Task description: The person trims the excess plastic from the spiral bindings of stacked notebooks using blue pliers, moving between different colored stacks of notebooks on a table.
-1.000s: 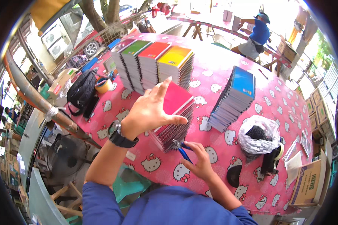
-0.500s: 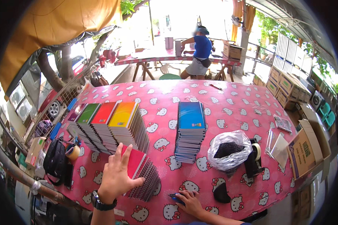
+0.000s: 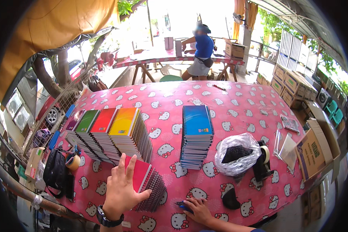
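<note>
- our left hand (image 3: 121,189) lies flat, fingers spread, on red notebook stack (image 3: 149,181) at desk (image 3: 236,108) front edge
- our right hand (image 3: 199,208) curled round blue pen (image 3: 183,205), just right of stack
- orange notebook stack (image 3: 129,131) behind

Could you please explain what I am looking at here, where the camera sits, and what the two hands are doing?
This is a wide fisheye camera worn on a person's head, looking down, so straight edges bend near the rim. The left hand, wearing a dark wristwatch, lies spread flat on a fanned stack of red spiral notebooks. The right hand rests on the table over a small blue object that I cannot identify. The table has a pink patterned cloth. On it lie more notebook stacks, coloured and blue, a clear plastic bag and a tape dispenser. Another person works at a far table.
</note>
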Tool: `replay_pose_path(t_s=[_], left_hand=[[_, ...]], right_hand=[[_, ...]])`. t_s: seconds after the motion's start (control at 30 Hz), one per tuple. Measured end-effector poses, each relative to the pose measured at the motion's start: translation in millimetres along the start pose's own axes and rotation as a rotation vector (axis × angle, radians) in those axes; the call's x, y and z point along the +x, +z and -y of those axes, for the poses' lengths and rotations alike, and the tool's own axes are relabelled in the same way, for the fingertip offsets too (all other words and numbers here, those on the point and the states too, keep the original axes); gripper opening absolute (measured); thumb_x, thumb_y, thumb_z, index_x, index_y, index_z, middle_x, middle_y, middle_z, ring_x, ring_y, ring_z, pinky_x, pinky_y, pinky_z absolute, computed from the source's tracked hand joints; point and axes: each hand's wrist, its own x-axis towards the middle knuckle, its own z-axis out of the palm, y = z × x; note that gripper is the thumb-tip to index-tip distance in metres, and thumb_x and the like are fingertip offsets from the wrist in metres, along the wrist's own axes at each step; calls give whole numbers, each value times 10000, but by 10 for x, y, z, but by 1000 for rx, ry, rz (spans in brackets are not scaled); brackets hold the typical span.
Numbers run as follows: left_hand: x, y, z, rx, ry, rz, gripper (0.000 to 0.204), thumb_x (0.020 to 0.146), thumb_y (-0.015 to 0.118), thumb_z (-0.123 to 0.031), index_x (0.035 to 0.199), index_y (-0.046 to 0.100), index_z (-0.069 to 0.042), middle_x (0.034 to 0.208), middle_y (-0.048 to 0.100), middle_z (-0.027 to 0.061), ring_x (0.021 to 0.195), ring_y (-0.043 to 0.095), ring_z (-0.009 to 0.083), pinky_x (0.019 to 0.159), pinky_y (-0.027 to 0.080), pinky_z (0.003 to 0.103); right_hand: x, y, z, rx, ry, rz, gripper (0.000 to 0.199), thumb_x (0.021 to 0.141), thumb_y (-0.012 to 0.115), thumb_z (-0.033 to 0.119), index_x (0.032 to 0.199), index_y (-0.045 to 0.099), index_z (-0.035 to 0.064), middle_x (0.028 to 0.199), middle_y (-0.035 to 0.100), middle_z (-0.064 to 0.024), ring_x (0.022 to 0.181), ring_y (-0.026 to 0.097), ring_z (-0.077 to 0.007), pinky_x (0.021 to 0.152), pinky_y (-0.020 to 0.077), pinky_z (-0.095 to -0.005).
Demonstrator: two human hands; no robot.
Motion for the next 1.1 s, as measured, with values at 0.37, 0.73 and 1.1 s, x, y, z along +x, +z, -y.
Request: replay_pose_path(t_s=[0.37,0.73,1.1], left_hand=[[15,-4,-19,15,-2,16,1100,608,758,-483,1479,166,-166,1496,213,176,1209,394,397,950,391,508],[35,-21,34,-117,43,-29,1077,706,679,-596,1488,106,-127,1483,243,218,1225,405,417,994,358,496],[-830,1427,1458,-739,-248,-66,537,746,674,-92,1246,510,15,1155,610,151,1038,585,239,865,476,364]], right_hand=[[142,-178,-70,-125,71,149,637,762,664,459,1272,507,112,1250,506,-77,1159,437,-277,977,296,-463],[312,-128,-185,-82,98,96,591,717,719,342,1237,545,121,1136,530,-64,1120,456,-252,966,312,-475],[332,77,64,161,18,-86,430,798,628,237,1198,558,95,1267,520,-94,1255,400,-295,1043,227,-598]])
